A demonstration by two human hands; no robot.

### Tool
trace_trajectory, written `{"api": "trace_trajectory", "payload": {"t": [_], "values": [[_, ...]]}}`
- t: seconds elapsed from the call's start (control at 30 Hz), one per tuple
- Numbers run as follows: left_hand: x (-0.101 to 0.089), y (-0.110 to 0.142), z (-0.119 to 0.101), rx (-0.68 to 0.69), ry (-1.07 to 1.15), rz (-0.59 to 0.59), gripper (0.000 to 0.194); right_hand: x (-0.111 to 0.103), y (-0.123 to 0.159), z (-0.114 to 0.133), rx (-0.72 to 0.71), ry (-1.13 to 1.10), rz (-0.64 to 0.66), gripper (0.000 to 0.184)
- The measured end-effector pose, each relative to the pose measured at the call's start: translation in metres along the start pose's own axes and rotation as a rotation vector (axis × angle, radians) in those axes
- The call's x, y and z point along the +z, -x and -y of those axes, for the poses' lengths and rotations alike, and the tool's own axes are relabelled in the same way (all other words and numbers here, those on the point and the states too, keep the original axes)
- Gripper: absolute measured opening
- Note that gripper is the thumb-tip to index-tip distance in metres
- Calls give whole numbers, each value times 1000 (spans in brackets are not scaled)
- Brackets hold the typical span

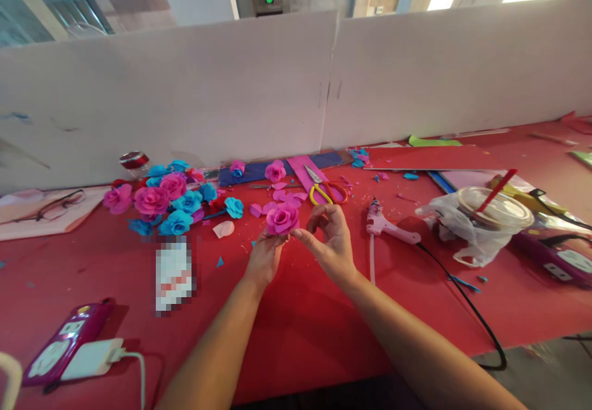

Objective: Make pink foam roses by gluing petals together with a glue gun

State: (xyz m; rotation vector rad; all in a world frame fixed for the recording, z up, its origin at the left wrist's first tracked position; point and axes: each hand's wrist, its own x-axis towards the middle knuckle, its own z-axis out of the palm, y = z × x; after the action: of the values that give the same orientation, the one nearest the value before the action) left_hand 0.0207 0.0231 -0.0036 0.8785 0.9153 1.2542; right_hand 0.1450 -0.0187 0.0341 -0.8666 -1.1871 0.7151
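Observation:
A pink paper rose (282, 217) is held from below by my left hand (264, 259), its fingers closed under the bloom. Just to the right, my right hand (333, 243) has its thumb tip at the flower's lower edge. Its other fingers are curled but apart from the thumb, with nothing seen between them. Behind the rose lie loose pink petals (289, 196) and scissors (319, 185) with yellow and red handles. A pink glue gun (388, 228) lies to the right of my right hand, a glue stick trailing from it.
A bunch of pink, blue and red paper flowers (173, 197) stands left. At right are a lidded cup (494, 206) in a plastic bag and a purple power strip (555, 259). Another power strip (69, 336) with a white charger lies front left. A white partition (222, 89) borders the red table.

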Motion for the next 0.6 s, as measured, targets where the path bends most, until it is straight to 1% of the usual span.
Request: {"api": "trace_trajectory", "payload": {"t": [0.07, 0.17, 0.23, 0.3, 0.47, 0.6], "values": [[-1, -1, -1, 40, 38, 30, 17, 0, 3, 0, -22, 16, 14, 25], [-3, -1, -3, 114, 50, 42, 19, 3, 7, -7, 8, 102, 80, 15], [-4, 0, -3, 161, 32, 36, 17, 5, 8, -13, 51, 167, 123, 17], [-3, 2, -2, 183, 22, 39, 16, 8, 8, -19, 90, 186, 148, 19], [6, 7, -3, 129, 64, -9, 18, 12, 10, -23, 195, 103, 136, 22], [12, 11, -6, 80, 137, -26, 22, 13, 10, -23, 283, -38, 206, 20]]}}
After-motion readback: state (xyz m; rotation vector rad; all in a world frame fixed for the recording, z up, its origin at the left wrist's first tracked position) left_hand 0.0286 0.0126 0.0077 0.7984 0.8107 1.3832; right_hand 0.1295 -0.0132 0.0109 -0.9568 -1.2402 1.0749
